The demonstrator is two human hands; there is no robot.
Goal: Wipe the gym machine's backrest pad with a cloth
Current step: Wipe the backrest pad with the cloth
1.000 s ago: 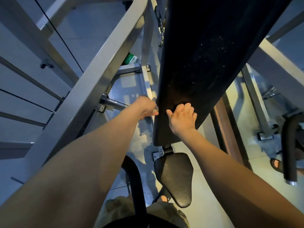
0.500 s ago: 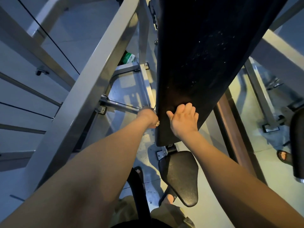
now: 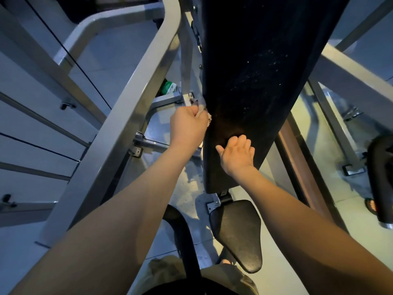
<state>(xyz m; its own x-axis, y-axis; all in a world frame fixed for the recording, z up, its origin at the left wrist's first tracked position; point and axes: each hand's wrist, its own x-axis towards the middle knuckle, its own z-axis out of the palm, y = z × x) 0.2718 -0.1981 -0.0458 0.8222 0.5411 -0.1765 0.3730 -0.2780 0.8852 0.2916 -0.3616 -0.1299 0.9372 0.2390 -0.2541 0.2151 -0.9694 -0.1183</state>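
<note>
The black backrest pad (image 3: pixel 251 86) runs from twelve o'clock to centre, firm and fixed. The right hand (image 3: pixel 236 154) lies spread flat, bracing it. The left hand's (image 3: pixel 188 124) grip pinches a limp, light cloth (image 3: pixel 202 104), seemingly bunched, against the pad's nine-o'clock edge.

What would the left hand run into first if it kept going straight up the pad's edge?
Nothing close: the left hand, clutching the cloth, has the backrest pad edge ahead; frame brackets sit further up, depth unclear.
</note>
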